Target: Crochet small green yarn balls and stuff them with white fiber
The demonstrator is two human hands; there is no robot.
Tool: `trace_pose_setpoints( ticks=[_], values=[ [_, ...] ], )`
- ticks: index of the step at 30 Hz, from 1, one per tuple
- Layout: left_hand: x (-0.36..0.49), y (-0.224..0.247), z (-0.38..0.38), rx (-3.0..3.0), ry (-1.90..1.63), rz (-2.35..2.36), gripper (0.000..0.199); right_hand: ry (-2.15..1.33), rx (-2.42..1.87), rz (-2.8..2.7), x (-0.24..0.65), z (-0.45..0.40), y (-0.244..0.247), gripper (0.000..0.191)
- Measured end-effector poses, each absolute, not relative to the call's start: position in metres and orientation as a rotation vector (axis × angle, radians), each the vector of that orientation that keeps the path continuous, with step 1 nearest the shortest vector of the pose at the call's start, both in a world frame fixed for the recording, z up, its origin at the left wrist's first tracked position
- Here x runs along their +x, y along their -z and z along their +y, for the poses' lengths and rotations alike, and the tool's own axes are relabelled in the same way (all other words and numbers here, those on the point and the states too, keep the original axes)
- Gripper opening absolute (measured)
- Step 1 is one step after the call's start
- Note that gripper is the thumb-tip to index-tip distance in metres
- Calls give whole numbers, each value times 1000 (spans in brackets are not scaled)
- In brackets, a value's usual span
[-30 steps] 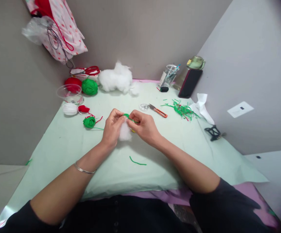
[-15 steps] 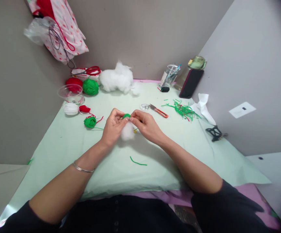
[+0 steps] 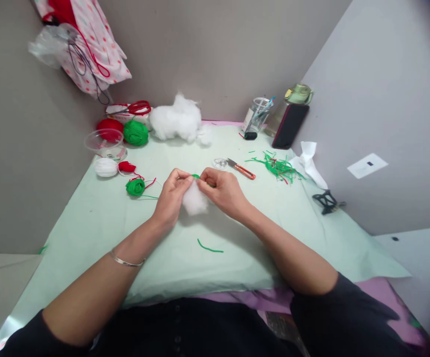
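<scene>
Between my fingertips is a small green yarn piece [image 3: 196,176], mostly covered by the fingers. My left hand [image 3: 172,196] pinches it from the left, and my right hand [image 3: 223,190] has its fingers closed at its right side. A tuft of white stuffing [image 3: 195,199] hangs just below the green piece, against both hands. From the left hand a green strand runs to a small green yarn ball [image 3: 135,187]. Whether the right fingers also hold a small tool is hidden.
Thread snips [image 3: 241,169] lie beyond my right hand, near green and red yarn scraps [image 3: 280,167]. A stuffing heap [image 3: 176,119], red scissors [image 3: 138,107] and a clear tub [image 3: 105,144] stand at the back left. A phone [image 3: 290,126] leans at the back right. One green yarn snippet [image 3: 210,246] lies in front.
The fingers have closed in, so less of the green piece shows and more of the white stuffing is visible beneath. The whole view has shifted slightly.
</scene>
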State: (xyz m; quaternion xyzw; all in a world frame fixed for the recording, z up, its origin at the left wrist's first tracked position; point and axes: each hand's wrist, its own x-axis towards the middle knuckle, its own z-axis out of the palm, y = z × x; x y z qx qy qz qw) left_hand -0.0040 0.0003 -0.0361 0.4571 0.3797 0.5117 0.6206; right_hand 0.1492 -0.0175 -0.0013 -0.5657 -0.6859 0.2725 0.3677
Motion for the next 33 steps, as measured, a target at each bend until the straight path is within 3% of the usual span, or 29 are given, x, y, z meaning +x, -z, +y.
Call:
trace_pose_setpoints(
  ticks=[10, 22, 28, 33],
  values=[
    [-4, 39, 0, 1086, -1172, 815, 32, -819, -1389, -1564, 152, -7, 17, 27],
    [-6, 46, 12, 1201, -1284, 876, 33, -588, -1389, -1862, 137, -26, 12, 16],
    [-6, 41, 6, 1333, -1368, 859, 28, -1020, -1294, -1550, 141, -14, 15, 46],
    [-9, 39, -1, 1367, -1314, 818, 23, -1058, -1278, -1483, 144, -10, 15, 50]
  ],
)
